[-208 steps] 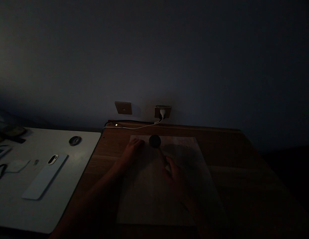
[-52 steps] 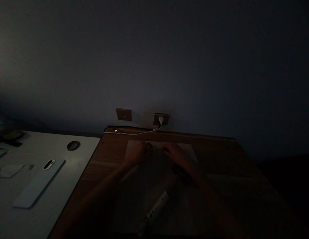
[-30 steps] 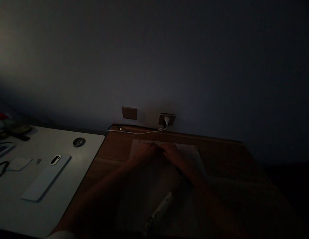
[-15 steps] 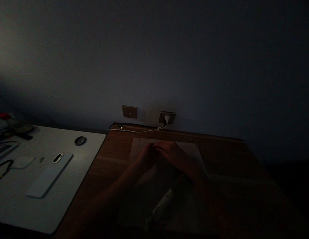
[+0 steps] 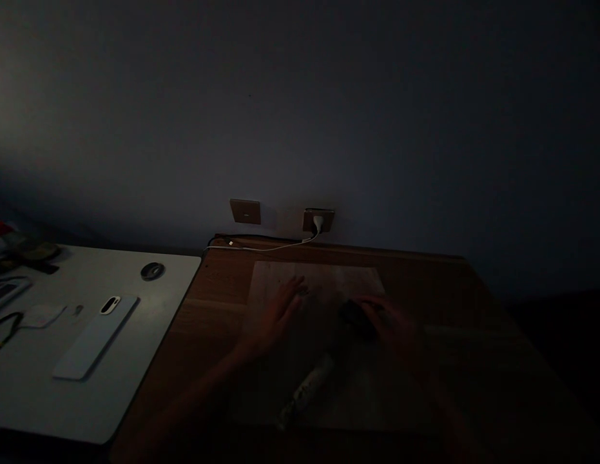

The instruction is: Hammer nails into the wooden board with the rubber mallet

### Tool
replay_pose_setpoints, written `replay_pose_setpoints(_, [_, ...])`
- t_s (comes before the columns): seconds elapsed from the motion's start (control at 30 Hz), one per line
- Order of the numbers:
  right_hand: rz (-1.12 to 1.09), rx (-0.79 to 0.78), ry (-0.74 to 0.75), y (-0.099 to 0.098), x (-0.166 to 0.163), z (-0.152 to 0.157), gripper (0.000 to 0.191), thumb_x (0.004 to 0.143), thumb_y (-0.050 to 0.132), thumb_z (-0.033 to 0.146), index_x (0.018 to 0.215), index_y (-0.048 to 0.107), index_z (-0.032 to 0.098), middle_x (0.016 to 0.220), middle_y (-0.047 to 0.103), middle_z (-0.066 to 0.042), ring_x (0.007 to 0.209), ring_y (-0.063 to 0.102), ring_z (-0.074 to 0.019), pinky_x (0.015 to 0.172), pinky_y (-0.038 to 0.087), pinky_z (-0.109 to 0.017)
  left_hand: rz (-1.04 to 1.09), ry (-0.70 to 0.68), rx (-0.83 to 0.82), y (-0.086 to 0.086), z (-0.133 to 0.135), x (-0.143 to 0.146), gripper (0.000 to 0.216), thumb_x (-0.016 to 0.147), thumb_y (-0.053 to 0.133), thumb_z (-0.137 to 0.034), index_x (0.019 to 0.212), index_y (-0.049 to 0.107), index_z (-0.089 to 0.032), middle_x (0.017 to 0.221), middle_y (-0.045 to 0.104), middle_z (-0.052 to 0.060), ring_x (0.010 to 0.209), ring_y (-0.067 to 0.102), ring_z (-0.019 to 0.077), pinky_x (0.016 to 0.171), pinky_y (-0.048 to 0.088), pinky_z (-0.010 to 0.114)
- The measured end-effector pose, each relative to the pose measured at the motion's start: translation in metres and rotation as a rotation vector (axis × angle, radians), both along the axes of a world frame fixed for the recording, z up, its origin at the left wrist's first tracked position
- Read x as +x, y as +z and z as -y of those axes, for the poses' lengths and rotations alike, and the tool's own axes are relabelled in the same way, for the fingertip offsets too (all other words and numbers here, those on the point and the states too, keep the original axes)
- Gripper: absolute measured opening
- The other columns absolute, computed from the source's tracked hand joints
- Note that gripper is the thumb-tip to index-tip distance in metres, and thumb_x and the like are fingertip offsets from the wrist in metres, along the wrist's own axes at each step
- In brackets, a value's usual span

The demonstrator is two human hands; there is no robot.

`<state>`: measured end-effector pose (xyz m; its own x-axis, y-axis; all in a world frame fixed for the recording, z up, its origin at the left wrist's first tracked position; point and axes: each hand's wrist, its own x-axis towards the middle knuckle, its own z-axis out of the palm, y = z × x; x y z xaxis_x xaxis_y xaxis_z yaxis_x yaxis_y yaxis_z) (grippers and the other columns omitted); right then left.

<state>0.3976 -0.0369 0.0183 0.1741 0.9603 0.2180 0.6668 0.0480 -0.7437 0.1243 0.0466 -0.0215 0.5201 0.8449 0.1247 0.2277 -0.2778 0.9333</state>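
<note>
Dim light hides much detail. My left hand (image 5: pixel 283 306) rests over a pale sheet (image 5: pixel 265 274), its fingers stretched out and holding nothing I can see. Across the sheet my right hand (image 5: pixel 389 322) has its fingers curled at a dark object (image 5: pixel 355 317) whose kind I cannot make out. Between my forearms lies a whitish, dark-speckled stick-like piece (image 5: pixel 307 390), slanting from lower left to upper right. Its upper end fades into shadow near the dark object, and I cannot tell whether the two are joined.
The sheet lies on a wooden table (image 5: pixel 207 312) against a wall. A white table (image 5: pixel 120 264) adjoins at left, bearing a phone (image 5: pixel 94 341), a dark ring-shaped roll (image 5: pixel 152 270) and clutter. A white plug (image 5: pixel 318 223) sits in a wall socket, its cable along the back edge.
My hands were together near the sheet's far side; they have parted. My right hand has moved right and nearer to me, onto the dark object, while the left has opened.
</note>
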Motion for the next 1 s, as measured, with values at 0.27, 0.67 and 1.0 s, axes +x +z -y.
replay_pose_setpoints(0.27, [0.171,-0.26,-0.459,-0.085,0.053,0.104,0.058,0.091,0.042,0.063,0.117,0.07,0.02,0.124,0.072,-0.02,0.12,0.066,-0.0404,0.105,0.048,-0.064,-0.571,0.452,0.166,-0.023,0.068,-0.104,0.045,0.099,0.049,-0.043,0.134,0.064,-0.018,0.137,0.065,0.018,0.125,0.061,0.0379,0.107,0.047,0.064])
replay_pose_setpoints(0.67, [-0.085,-0.202,-0.42,-0.083,-0.019,0.099,0.065,0.099,0.037,0.058,0.146,0.052,0.016,0.149,0.057,-0.02,0.138,0.053,-0.0373,0.113,0.042,-0.059,-0.243,0.6,-0.261,0.019,0.061,-0.125,0.051,0.082,0.057,-0.057,0.106,0.074,-0.015,0.108,0.079,0.013,0.1,0.074,0.0308,0.087,0.058,0.04])
replay_pose_setpoints(1.0, [-0.072,-0.142,-0.162,-0.083,-0.121,0.084,0.056,0.102,0.041,0.054,0.142,0.061,0.02,0.146,0.063,-0.015,0.135,0.058,-0.0325,0.116,0.042,-0.056,-0.474,0.982,-0.153,0.034,0.046,-0.211,0.039,0.08,0.056,-0.052,0.088,0.074,-0.018,0.086,0.078,0.007,0.083,0.072,0.0265,0.063,0.05,0.029])
